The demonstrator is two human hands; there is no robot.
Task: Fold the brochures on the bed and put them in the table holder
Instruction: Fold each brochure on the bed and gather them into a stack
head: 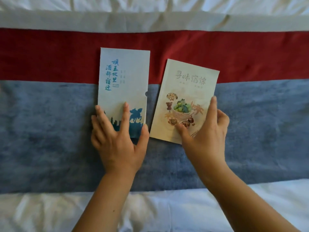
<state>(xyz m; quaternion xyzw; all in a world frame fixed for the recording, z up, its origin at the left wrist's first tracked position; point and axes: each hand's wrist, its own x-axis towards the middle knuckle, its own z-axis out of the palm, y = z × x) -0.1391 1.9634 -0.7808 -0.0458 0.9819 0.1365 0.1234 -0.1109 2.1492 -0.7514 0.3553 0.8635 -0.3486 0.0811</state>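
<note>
Two folded brochures lie side by side on the bed. The left one, the pale blue brochure (122, 84) with teal lettering and a horseman silhouette, lies straight. My left hand (117, 141) rests on its lower end with fingers spread and straight. The cream brochure (185, 97) with a basket of green fruit lies tilted to the right of it. My right hand (205, 138) holds its lower right corner, thumb on the cover and fingers curled along the right edge. The table holder is out of view.
Both brochures lie on a bed runner with a red band (50, 52) above and a blue-grey band (41, 131) below. White bedding (41, 213) shows near me and again at the far side (150, 5).
</note>
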